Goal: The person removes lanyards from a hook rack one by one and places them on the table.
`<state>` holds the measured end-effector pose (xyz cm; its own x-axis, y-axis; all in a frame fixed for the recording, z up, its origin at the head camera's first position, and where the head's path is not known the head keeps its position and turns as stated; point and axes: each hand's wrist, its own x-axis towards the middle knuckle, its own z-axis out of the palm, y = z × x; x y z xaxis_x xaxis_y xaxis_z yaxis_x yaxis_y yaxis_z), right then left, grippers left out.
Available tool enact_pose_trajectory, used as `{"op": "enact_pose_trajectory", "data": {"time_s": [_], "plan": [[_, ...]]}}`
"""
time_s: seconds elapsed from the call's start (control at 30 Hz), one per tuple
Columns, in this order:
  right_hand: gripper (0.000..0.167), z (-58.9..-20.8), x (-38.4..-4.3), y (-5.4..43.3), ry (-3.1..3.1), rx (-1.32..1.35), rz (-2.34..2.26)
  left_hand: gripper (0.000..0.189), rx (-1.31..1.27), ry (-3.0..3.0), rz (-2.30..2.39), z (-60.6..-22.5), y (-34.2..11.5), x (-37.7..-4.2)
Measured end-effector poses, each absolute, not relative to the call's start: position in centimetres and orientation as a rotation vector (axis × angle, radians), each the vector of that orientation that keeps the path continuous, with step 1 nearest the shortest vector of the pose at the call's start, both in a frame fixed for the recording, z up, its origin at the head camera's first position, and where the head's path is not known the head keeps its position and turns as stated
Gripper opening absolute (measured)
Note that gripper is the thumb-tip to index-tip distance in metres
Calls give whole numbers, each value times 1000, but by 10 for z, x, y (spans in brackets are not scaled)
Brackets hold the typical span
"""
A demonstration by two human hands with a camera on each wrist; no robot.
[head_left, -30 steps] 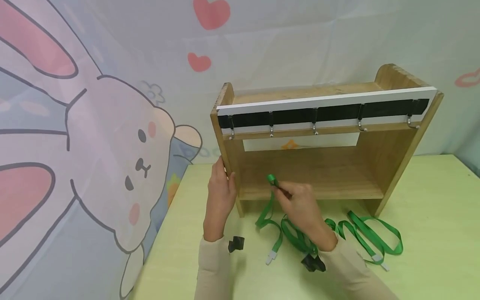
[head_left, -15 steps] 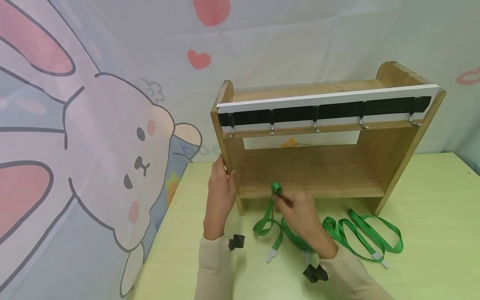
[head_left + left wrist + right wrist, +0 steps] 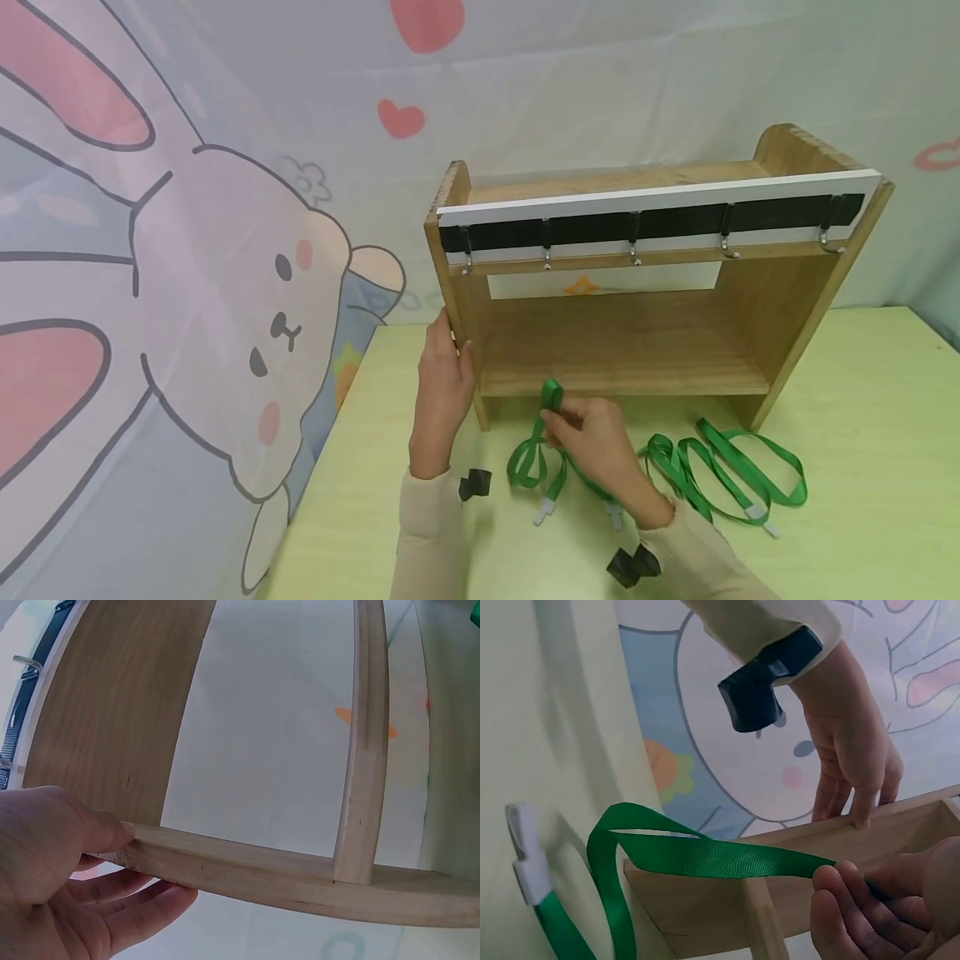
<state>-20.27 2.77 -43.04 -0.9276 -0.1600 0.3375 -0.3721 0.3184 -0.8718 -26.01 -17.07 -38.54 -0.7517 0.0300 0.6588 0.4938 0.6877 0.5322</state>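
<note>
My left hand (image 3: 441, 392) grips the left side panel of a small wooden shelf (image 3: 622, 342). In the left wrist view, the thumb (image 3: 112, 832) lies on one face of the panel and the fingers on the other. My right hand (image 3: 596, 442) pinches a green lanyard (image 3: 551, 396) in front of the shelf's lower board. A short loop stands up above the fingertips. The rest of its strap hangs in loops to the table, near a white clip (image 3: 545, 510). In the right wrist view the strap (image 3: 705, 856) runs taut from the fingertips.
Across the shelf's top front runs a white-edged black strip (image 3: 678, 225) with several metal hooks (image 3: 634, 254). More green lanyards (image 3: 791, 498) lie on the pale green table (image 3: 862, 417) to the right. A cartoon-printed cloth (image 3: 570, 100) hangs behind.
My right hand has moved down and slightly toward me with the lanyard, and its raised loop now sits lower. The left hand keeps its grip on the shelf panel.
</note>
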Motion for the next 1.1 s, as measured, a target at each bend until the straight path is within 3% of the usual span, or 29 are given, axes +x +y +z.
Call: {"op": "enact_pose_trajectory", "data": {"time_s": [0.8,1.1], "plan": [[24,-456,-207,26,-2603,530,1725,52,-380,-2298,-984,-385,-171,-259],[42,-469,-214,24,-2667,570,1483,52,-372,-2296,-985,-385,-171,-259]]}}
